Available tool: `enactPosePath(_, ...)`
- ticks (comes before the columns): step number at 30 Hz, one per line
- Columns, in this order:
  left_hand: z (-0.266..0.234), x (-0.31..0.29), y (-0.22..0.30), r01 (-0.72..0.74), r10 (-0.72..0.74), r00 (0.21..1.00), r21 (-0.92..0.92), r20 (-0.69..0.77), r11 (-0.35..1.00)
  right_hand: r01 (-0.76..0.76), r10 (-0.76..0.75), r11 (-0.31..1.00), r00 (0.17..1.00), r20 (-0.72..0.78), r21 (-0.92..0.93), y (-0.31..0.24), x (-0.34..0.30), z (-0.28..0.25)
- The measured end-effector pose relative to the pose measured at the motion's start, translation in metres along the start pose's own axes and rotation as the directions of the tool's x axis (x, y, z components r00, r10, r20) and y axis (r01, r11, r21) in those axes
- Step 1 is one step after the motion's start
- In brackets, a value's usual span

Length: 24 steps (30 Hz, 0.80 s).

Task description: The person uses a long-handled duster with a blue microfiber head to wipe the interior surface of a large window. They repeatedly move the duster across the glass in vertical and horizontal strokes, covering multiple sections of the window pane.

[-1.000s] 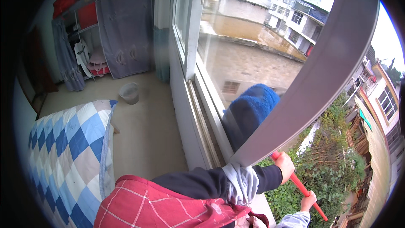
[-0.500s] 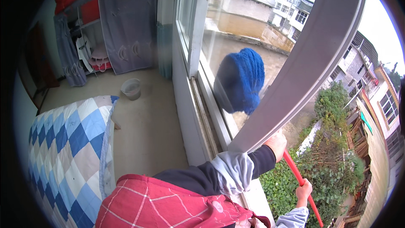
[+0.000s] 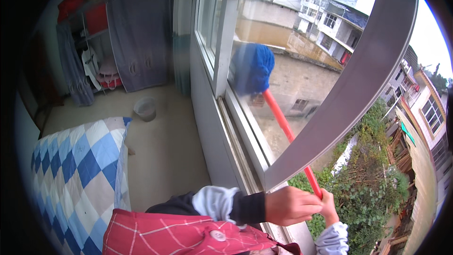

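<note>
A mop with a fluffy blue head (image 3: 255, 68) and a red handle (image 3: 283, 122) lies against the outer side of the window glass (image 3: 311, 78). The handle slants down past the grey sash frame (image 3: 347, 99) to my hands. My right hand (image 3: 329, 208), outside the window, is closed round the lower handle. Beside it, my left hand (image 3: 293, 206) has curled fingers whose tips meet the handle; the part they grip is mostly hidden. Where the handle ends, past my right hand, is hidden too.
The window track and sill (image 3: 236, 146) run along my left. Indoors are a grey bucket (image 3: 145, 109), a bed with a diamond-patterned quilt (image 3: 85, 160) and a grey cloth wardrobe (image 3: 141, 38). Outside, green bushes (image 3: 363, 184) and buildings (image 3: 325, 14) lie below and beyond.
The mop head has moved left and up along the glass, showing more handle. My left hand has come away from the sash frame, down toward my right hand, which has shifted slightly left.
</note>
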<state>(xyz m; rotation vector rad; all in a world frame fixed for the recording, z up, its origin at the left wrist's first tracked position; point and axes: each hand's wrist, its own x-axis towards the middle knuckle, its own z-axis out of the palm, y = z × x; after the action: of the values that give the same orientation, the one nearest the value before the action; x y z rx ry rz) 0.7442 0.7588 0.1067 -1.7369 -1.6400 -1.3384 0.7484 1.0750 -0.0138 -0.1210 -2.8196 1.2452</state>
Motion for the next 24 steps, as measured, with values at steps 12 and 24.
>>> enactPosePath(12, -0.065, -0.049, -0.02, 0.436, -0.292, 0.871, 0.344, -0.396, 0.832, -0.257, 0.214, 0.94, 0.957, 0.196, 0.225, -0.038, -0.048, -0.119)
enactPosePath(24, -0.055, -0.054, -0.032, 0.425, -0.338, 0.854, 0.157, -0.395, 0.891, -0.185, 0.156, 0.977, 0.958, 0.241, 0.103, -0.053, -0.03, -0.056)
